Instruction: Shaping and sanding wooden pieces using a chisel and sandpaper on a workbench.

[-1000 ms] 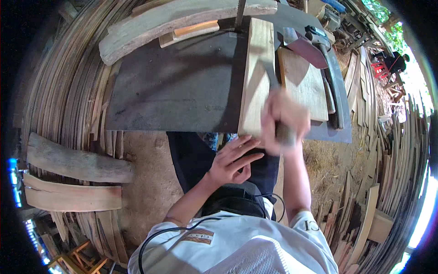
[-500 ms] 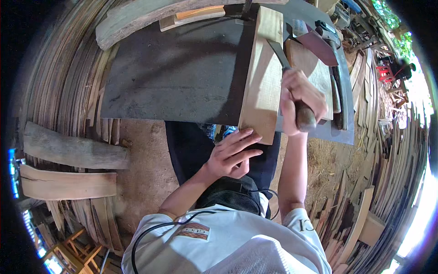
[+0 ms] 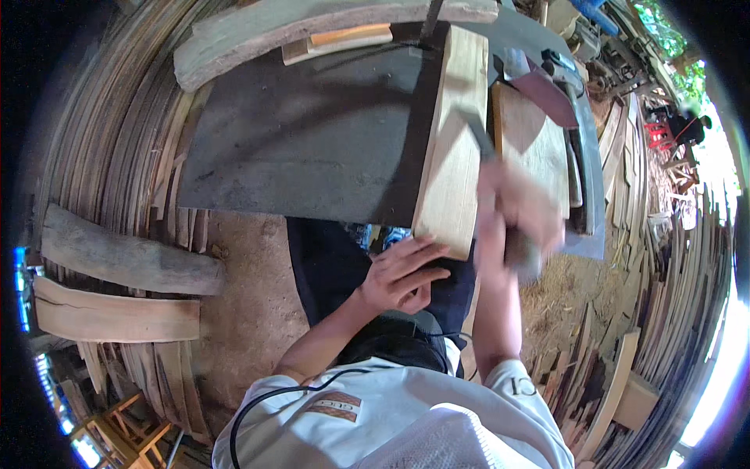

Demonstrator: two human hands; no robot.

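Daylight blazes in at right, bleaching that edge — soft shadows stripe the dark bench [image 3: 312,160], the right hand [image 3: 529,207] smears into blur — and stacked planks [image 3: 98,133] bow toward the black rim.

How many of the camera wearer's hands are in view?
2: the left hand at the near end of the pale board; the right hand, blurred, around a tool handle.

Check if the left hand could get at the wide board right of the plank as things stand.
Probably not directly: the left hand is at the near end of the plank, and the right hand, wrapped around a bladed tool, seems to block the way to the wide board.
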